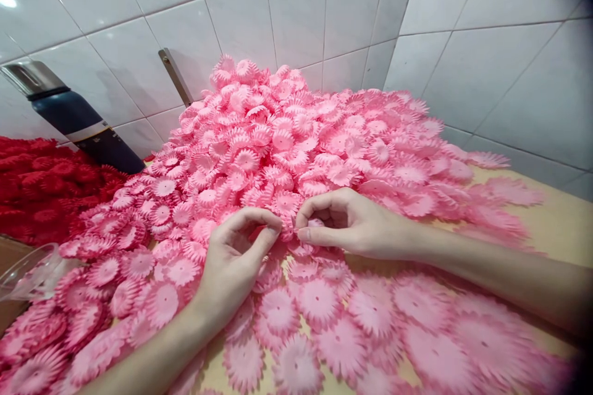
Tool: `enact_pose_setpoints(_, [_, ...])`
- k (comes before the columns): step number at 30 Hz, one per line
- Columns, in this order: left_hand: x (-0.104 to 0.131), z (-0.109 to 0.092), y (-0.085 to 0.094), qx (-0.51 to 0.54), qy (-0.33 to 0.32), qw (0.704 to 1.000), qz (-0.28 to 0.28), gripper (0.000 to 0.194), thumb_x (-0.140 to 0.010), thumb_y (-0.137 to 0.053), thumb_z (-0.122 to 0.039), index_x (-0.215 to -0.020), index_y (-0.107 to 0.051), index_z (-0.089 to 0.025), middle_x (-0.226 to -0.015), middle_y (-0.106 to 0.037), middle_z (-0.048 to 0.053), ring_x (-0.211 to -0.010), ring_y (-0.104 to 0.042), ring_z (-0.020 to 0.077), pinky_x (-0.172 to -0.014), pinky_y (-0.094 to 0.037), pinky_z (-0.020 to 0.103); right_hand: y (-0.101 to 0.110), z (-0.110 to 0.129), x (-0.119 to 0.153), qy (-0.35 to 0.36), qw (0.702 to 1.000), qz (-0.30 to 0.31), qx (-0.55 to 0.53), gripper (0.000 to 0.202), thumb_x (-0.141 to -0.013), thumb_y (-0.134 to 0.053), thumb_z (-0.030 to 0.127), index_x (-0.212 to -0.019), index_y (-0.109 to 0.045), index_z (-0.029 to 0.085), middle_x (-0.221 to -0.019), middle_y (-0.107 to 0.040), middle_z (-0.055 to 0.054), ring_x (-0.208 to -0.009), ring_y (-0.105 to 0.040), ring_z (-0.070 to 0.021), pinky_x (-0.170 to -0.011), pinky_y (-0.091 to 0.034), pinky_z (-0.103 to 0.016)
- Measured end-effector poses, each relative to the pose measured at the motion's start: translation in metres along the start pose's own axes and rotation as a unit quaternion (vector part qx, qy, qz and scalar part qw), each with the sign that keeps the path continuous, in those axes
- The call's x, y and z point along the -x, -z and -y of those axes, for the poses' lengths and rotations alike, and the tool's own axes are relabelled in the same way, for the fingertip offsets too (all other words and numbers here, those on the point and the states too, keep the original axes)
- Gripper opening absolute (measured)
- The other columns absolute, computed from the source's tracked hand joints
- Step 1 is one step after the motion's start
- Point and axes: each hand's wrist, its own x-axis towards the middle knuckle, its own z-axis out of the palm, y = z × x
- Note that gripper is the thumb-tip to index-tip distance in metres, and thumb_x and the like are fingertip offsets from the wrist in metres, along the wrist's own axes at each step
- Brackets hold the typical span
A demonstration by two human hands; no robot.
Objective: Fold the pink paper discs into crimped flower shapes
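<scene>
My left hand is closed, thumb and index finger pinched together at the middle of the view. Facing it a short gap away, my right hand makes a similar pinch. Whatever the fingertips hold is too small to separate from the pink behind them. Both hands are at the front of a tall heap of pink scalloped fabric flower discs. Flat single discs, with small holes at their centres, lie spread beneath and in front of the hands.
A dark blue bottle with a metal cap leans at the left, beside a heap of red petal pieces. A clear plastic cup is at the left edge. White tiled walls border the yellowish table.
</scene>
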Motion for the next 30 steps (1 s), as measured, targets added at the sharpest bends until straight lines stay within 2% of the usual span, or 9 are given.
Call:
enact_pose_setpoints(5, [0.0002, 0.0013, 0.0019, -0.045, -0.007, 0.999, 0.01, 0.018, -0.086, -0.058, -0.014, -0.078, -0.072, -0.02, -0.086, -0.068, 0.002, -0.084, -0.063, 0.016, -0.08, -0.048, 0.026, 0.0038, -0.0003, -0.0005, -0.017, 0.999, 0.004, -0.042, 0.008, -0.082, -0.065, 0.023, -0.08, -0.064, 0.015, -0.068, -0.056, 0.001, -0.06, -0.048, -0.0089, -0.052, -0.037, -0.021])
enact_pose_setpoints(9, [0.0014, -0.001, 0.0021, -0.069, -0.018, 0.997, 0.028, 0.025, -0.087, -0.055, -0.013, -0.079, -0.076, -0.023, -0.092, -0.067, 0.002, -0.091, -0.062, 0.0163, -0.083, -0.046, 0.025, 0.0039, -0.0016, -0.0004, -0.005, 0.999, 0.004, -0.037, 0.007, -0.082, -0.067, 0.023, -0.081, -0.065, 0.016, -0.07, -0.056, 0.002, -0.062, -0.048, -0.0088, -0.056, -0.038, -0.022])
enact_pose_setpoints(16, [0.0028, -0.0044, -0.0021, -0.095, -0.051, 0.994, 0.027, 0.003, -0.08, -0.071, -0.022, -0.079, -0.074, -0.02, -0.087, -0.067, 0.003, -0.084, -0.062, 0.0148, -0.075, -0.049, 0.023, 0.0031, -0.0009, 0.0005, -0.004, 0.999, 0.015, -0.042, 0.014, -0.077, -0.074, 0.026, -0.082, -0.068, 0.015, -0.071, -0.058, 0.001, -0.063, -0.048, -0.0088, -0.057, -0.039, -0.022])
enact_pose_setpoints(30, [0.0033, -0.0021, 0.0002, -0.106, -0.081, 0.991, 0.03, 0.006, -0.082, -0.069, -0.019, -0.077, -0.073, -0.018, -0.084, -0.067, 0.002, -0.079, -0.062, 0.0123, -0.073, -0.049, 0.022, 0.0055, -0.0038, -0.0005, 0.003, 0.998, 0.035, -0.055, 0.013, -0.078, -0.074, 0.024, -0.087, -0.07, 0.016, -0.076, -0.062, 0.001, -0.067, -0.053, -0.0088, -0.06, -0.041, -0.021])
